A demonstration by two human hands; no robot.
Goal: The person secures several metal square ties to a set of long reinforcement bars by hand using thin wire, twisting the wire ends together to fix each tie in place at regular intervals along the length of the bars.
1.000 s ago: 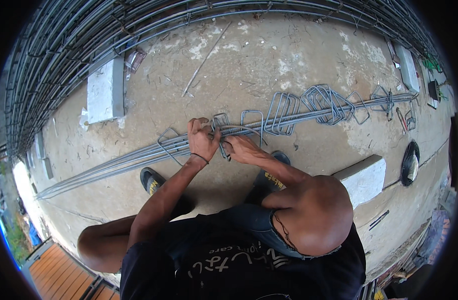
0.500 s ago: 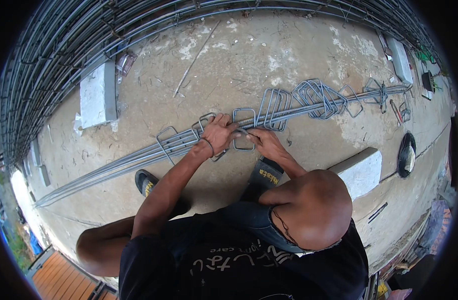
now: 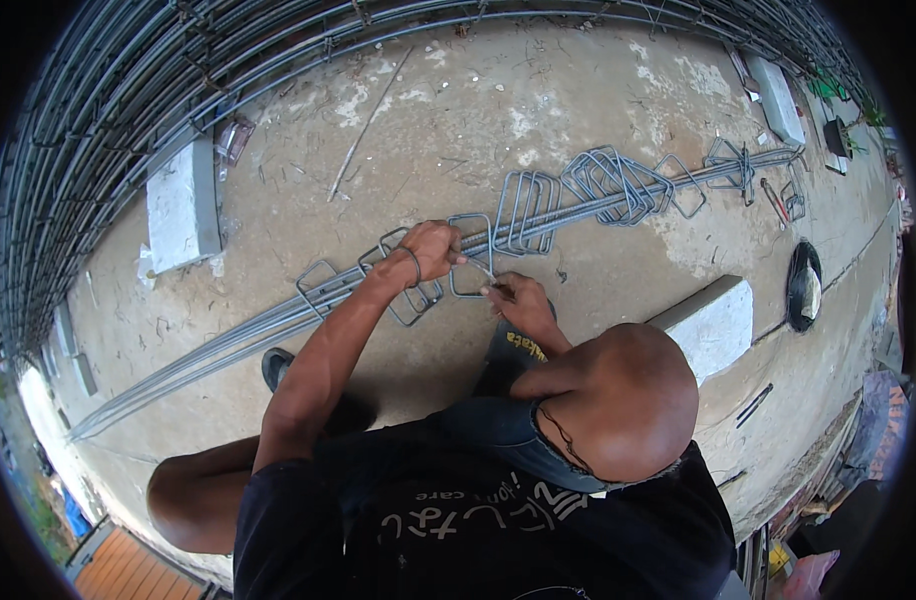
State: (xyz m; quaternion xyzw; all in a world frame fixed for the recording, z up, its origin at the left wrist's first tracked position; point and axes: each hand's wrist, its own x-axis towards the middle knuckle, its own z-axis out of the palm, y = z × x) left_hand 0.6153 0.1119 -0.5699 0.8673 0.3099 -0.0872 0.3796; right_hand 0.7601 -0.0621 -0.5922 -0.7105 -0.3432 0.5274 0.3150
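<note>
Long steel rebars (image 3: pixel 228 338) lie in a bundle across the ground, with bent wire stirrups around or over them. My left hand (image 3: pixel 428 248) is closed at the bundle, beside a squarish stirrup (image 3: pixel 453 228), its fingertips at one end of a thin piece of wire (image 3: pixel 481 268). The wire's other end is pinched in my right hand (image 3: pixel 523 303), on the near side of the bars, just right of that stirrup's lower end. More stirrups (image 3: pixel 526 212) stand grouped along the bars to the right, with an overlapping cluster (image 3: pixel 616 185) beyond them.
A large stack of rebar cages (image 3: pixel 98 130) curves along the far left. White blocks (image 3: pixel 183 205) stand on the concrete, one (image 3: pixel 713 325) by my right knee. A black coil (image 3: pixel 803 287) and a red-handled tool (image 3: pixel 775 203) lie at right; a loose rod (image 3: pixel 368 125) lies beyond the bundle.
My right hand has drawn back from the bars toward me, and the thin wire now shows stretched between both hands. The whole view has shifted slightly.
</note>
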